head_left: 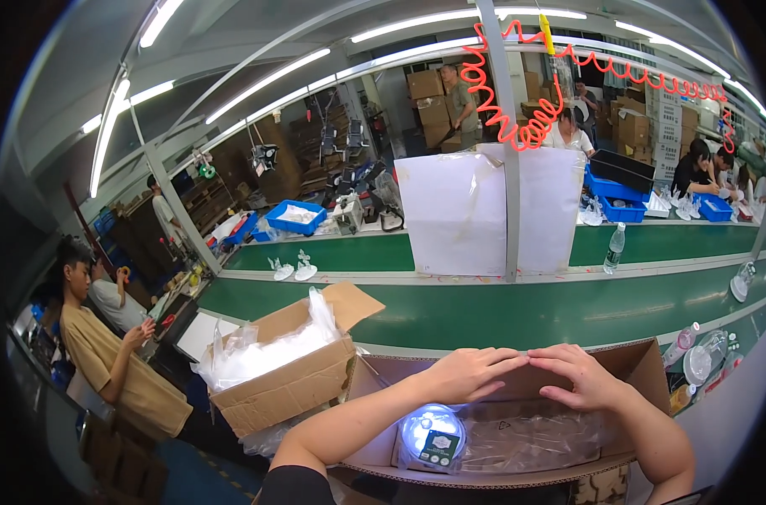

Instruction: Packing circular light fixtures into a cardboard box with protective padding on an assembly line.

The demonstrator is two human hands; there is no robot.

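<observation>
Two hands, left [471, 373] and right [575, 376], rest flat, holding nothing, on one cardboard box [644, 362].

Both bare hands, left hand [471, 373] and right hand [578, 376], lie flat on matt brown corrugated cardboard, the far flap of the carton [635, 362] in front. Inside it there's crinkly clear plastic film [526, 438], pretty glossy, catching the lights. The round white item [432, 433] in there looks like smooth shiny plastic under film, though glare makes it hard to be sure. The second box [294, 383] to the left is the same rough matt cardboard, stuffed with thin translucent white bags [261, 345]. The conveyor belt [517, 311] is matt green, rubbery-looking. The hanging sheet [454, 215] is clear plastic over white paper. The coiled hose [517, 101] is glossy red plastic.
</observation>
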